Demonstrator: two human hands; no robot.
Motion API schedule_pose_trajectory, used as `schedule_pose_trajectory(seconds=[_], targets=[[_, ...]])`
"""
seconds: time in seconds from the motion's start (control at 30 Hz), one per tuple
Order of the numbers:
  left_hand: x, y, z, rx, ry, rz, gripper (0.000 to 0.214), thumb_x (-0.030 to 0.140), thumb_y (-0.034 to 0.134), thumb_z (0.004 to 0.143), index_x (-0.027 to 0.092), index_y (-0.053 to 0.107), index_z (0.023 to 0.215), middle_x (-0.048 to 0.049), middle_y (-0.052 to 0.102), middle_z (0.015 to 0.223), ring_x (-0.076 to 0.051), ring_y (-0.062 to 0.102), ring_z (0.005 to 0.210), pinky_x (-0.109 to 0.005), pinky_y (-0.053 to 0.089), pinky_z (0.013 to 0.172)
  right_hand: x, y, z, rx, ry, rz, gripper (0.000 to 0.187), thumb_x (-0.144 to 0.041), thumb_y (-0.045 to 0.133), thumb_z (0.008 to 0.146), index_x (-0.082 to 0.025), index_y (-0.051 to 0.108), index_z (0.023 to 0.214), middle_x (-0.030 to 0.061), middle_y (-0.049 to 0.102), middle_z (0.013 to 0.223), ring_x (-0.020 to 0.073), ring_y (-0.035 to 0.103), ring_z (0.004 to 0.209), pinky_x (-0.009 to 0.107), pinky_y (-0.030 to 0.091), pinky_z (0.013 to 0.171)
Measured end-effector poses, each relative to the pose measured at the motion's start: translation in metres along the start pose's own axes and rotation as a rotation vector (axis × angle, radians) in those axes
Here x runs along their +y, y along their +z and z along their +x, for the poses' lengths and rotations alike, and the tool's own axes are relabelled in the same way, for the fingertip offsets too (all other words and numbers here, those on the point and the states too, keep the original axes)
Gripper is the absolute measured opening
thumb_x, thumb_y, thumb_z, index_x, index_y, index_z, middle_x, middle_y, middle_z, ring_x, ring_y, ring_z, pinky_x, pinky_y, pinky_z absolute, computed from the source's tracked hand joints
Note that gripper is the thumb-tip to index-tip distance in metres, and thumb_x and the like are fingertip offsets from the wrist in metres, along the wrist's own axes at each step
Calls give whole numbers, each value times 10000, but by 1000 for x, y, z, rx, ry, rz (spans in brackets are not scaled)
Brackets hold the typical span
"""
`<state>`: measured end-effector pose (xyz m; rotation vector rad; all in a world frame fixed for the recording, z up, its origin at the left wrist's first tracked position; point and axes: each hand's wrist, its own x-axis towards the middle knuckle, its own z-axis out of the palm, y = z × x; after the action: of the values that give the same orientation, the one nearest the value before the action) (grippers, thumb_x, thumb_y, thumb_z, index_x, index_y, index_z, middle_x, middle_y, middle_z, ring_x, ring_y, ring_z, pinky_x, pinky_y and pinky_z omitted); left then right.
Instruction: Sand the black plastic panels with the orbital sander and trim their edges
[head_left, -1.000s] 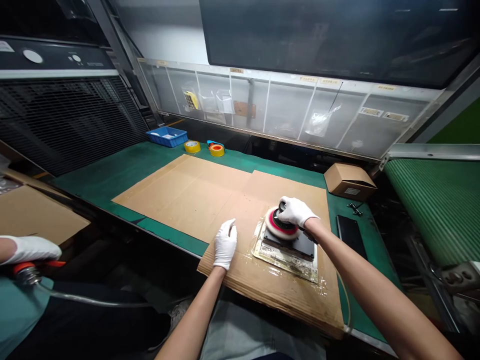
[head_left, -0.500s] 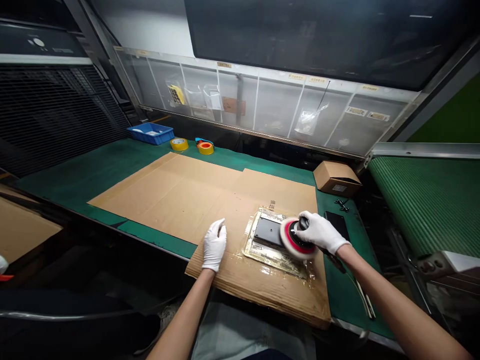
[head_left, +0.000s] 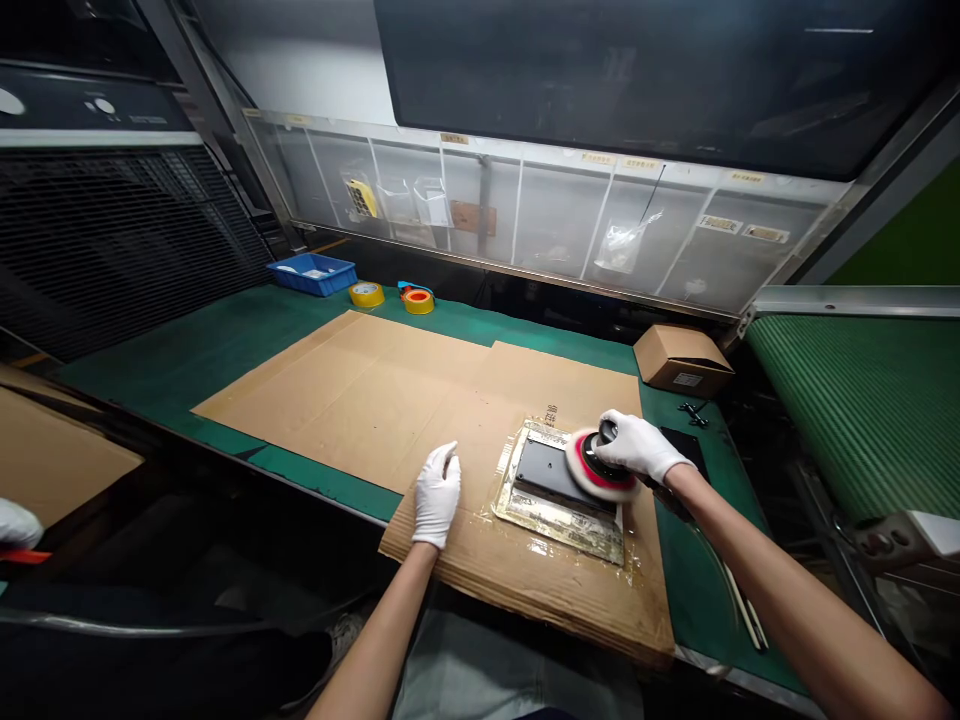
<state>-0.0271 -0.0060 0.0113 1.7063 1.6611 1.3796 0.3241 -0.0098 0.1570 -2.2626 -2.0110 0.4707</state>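
1. Green matting (head_left: 150,335) covers your bench, with flat cardboard (head_left: 360,380) spread over much of it and a thicker cardboard stack (head_left: 525,598) at your front edge.
2. Your black plate (head_left: 546,468) sits on that stack inside a pale, taped-down surround (head_left: 555,542). Your right hand (head_left: 637,445) has its fingers clamped on the knob of a round polisher (head_left: 600,472), whose pad covers the plate's right end.
3. Your left hand (head_left: 437,490) rests on the cardboard, thumb slightly apart from the fingers, with nothing visible in its grasp.
4. Polishing looks under way. The plate's left part lies uncovered and evenly dark; you can't judge from here how much is finished, since the pad hides the rest.
5. Another dark panel (head_left: 686,450) lies beyond your right hand, partly hidden; whether it is done or waiting, I cannot tell.
6. Yellow tape rolls (head_left: 366,294) and a blue tray (head_left: 315,285) stand well apart at the back; a carton (head_left: 679,365) sits rear right. Mind the pale hose (head_left: 746,608) near your right forearm: it could snag.
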Motion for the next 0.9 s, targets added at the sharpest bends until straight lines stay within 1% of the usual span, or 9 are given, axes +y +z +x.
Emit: schedule_pose_trajectory(seconds=[0.17,0.3,0.43,0.6,0.73,0.8,0.9], targets=[[-1,1,0,3,0,2,295,267,510,936,187,704,1143,-123,722,1206,-259,686,1130,-478,531,1074,-2,3,10,-3,-25,8,278,-381,668,734,-246,666,976,31,706,866,173,597,669,261,402,608],[-1,0,1,2,3,-2,290,271,516,936,192,704,1142,-121,723,1207,-259,688,1125,-474,543,1059,-10,5,22,-33,-54,28,299,-377,668,718,-255,668,991,28,708,859,180,608,680,258,406,591],[-1,0,1,9,8,9,285,260,516,939,193,705,1142,-120,723,1203,-253,689,1124,-468,537,1069,-28,6,33,-67,-97,38,349,-369,678,703,-254,672,1033,31,716,876,184,620,698,256,409,587],[0,0,0,5,-3,10,295,258,506,943,179,701,1150,-128,720,1207,-258,686,1128,-478,538,1062,-60,8,43,-131,-135,82,380,-360,690,689,-253,678,1054,35,726,909,183,631,714,250,422,585],[0,-1,0,5,-2,12,289,258,508,944,184,702,1145,-124,720,1203,-256,687,1126,-470,538,1062,-79,9,49,-133,-165,110,395,-367,697,684,-255,680,1063,39,732,928,190,645,748,252,435,605],[0,-1,0,4,2,15,287,257,511,942,184,704,1141,-125,720,1201,-256,688,1124,-466,539,1061,-80,9,52,-130,-166,110,395,-366,701,675,-255,678,1054,37,730,925,189,644,738,253,431,594],[1,-1,0,5,3,17,288,257,507,944,181,706,1137,-127,722,1195,-256,689,1121,-465,542,1055,-68,8,55,-144,-135,105,379,-368,708,657,-249,674,1015,25,718,868,179,633,678,249,412,549]])
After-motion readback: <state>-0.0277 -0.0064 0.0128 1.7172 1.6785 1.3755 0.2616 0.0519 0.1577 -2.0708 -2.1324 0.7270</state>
